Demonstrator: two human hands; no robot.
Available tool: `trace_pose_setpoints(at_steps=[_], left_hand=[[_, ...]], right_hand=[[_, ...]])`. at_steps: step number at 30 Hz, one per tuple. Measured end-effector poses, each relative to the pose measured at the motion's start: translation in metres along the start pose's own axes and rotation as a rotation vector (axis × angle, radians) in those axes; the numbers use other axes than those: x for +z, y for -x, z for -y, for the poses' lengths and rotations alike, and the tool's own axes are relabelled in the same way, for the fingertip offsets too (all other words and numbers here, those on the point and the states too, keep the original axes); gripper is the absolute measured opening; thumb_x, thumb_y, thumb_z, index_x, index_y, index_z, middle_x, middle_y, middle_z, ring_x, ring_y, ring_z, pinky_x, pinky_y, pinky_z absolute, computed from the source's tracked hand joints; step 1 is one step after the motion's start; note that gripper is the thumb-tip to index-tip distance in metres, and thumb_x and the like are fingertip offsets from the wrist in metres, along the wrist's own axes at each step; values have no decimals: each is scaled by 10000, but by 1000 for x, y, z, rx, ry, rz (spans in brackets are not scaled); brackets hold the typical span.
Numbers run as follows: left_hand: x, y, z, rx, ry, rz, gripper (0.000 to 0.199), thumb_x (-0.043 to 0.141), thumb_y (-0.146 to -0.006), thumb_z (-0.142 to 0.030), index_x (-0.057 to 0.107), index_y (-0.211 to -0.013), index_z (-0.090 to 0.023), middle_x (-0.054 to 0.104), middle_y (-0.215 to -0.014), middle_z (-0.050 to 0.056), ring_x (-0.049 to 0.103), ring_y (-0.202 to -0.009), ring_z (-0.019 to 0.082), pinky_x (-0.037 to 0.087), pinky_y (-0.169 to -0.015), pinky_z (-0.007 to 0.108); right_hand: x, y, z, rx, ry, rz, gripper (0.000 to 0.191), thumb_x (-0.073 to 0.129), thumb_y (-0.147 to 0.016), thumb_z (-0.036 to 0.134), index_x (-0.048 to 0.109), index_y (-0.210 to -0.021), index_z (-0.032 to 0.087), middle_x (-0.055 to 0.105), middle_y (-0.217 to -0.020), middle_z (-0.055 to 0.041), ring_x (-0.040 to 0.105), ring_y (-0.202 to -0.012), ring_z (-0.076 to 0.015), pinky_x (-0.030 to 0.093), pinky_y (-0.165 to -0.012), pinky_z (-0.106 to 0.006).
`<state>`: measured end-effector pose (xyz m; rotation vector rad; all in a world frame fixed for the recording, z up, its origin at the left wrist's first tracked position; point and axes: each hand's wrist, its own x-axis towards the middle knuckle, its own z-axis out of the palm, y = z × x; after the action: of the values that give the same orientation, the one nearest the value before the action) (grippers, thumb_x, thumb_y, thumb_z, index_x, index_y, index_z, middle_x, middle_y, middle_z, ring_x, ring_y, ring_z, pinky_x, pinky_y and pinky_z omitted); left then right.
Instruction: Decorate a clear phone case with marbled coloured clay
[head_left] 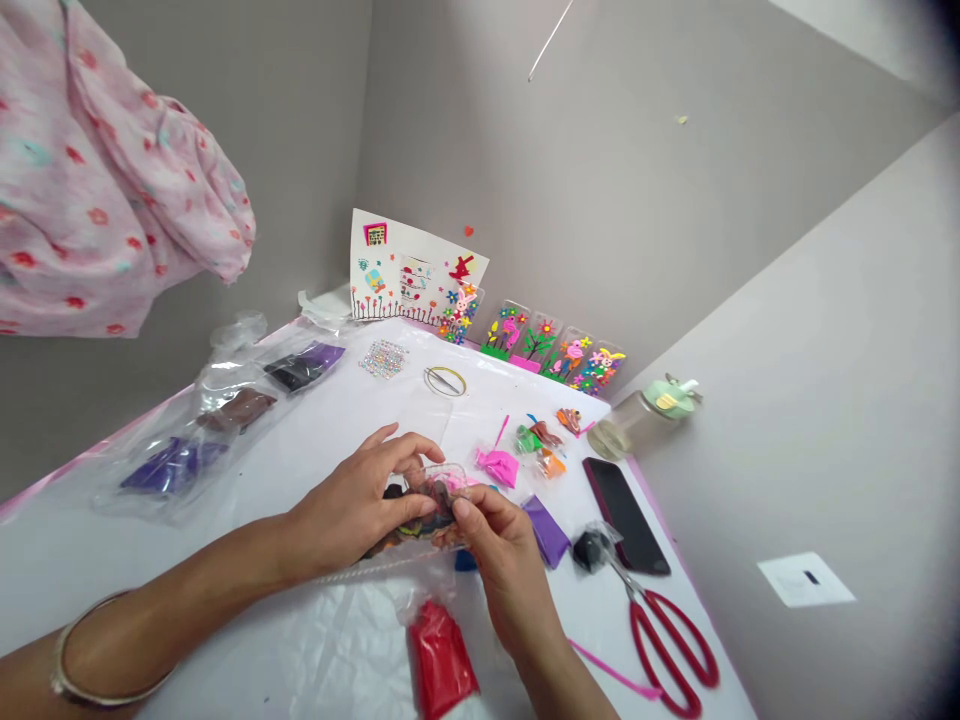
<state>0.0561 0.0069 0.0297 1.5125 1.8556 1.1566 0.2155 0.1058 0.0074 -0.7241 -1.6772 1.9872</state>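
Both hands meet over the middle of the table at a clear plastic packet [441, 486] with dark, pink and yellowish bits showing through; its exact kind I cannot make out. My left hand [367, 490] has its thumb pressed on the packet's near face, with its fingers curved over the far side. My right hand [499, 550] pinches the right end between thumb and fingers. Just below lies a red clay packet [442, 660]. A purple packet [546, 532] is right of my right hand, and a pink wrapped lump [498, 467] lies beyond it.
Red-handled scissors [675, 640], a black phone [626, 515] and a lidded jar [637, 420] line the right side. Clear bags with purple packets [172, 465] lie left. Decorated clear panels [538, 340] and a drawing [412, 270] lean at the back near rhinestones [384, 358].
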Motion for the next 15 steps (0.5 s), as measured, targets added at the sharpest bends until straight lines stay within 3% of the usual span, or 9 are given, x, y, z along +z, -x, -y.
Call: trace_pose_setpoints(at_steps=[6,11,13,15], left_hand=[[-2,1,-1,17,-27,-11,185,502,-884,-289,547,-1062,-272,691,-872,-35,597,-1102,213,236,-1145,452],[-5,0,0,-5,61,21,239,378,-949,-337,589,-993,-236,659,-978,19,613,-964,202,466,-902,347],[-7,-1,1,9,84,61,299,342,-970,-368,607,-958,-232,656,-942,6,615,-924,188,457,-924,344],[-7,-2,3,31,64,81,265,413,-953,-404,618,-922,-239,663,-911,-16,611,-948,189,376,-1042,380]], right_hand=[[-1,0,-3,13,-14,4,234,680,-828,406,653,-821,174,649,-688,3,606,-638,-138,453,-666,-253],[0,1,-2,23,-42,9,236,687,-822,410,654,-816,176,646,-687,5,594,-627,-129,447,-649,-244],[2,2,0,19,-33,16,238,694,-815,409,662,-811,174,646,-684,3,598,-630,-131,452,-652,-246],[3,3,2,6,-11,27,235,693,-817,405,673,-805,172,644,-681,5,599,-632,-128,457,-656,-243]])
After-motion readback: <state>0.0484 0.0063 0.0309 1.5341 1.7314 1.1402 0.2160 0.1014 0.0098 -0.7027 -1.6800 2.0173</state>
